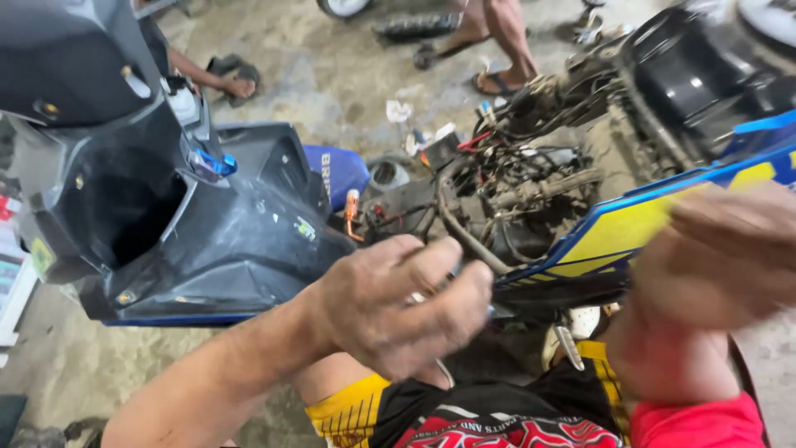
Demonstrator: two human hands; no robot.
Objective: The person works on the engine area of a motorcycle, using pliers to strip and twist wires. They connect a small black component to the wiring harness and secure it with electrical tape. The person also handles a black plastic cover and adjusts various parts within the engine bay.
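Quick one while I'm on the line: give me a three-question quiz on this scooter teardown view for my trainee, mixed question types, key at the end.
1. True or false: the right hand grips the yellow and blue body panel.
2. Multiple choice: the left hand is closest to which thing? A) the dark front fairing B) the exposed engine and hoses C) the sandalled feet of another person
3. Fill in: the floor under the scooter is bare, stained ____.

Key: 1 true; 2 B; 3 concrete. The left hand seems to pinch something small, too hidden to identify.
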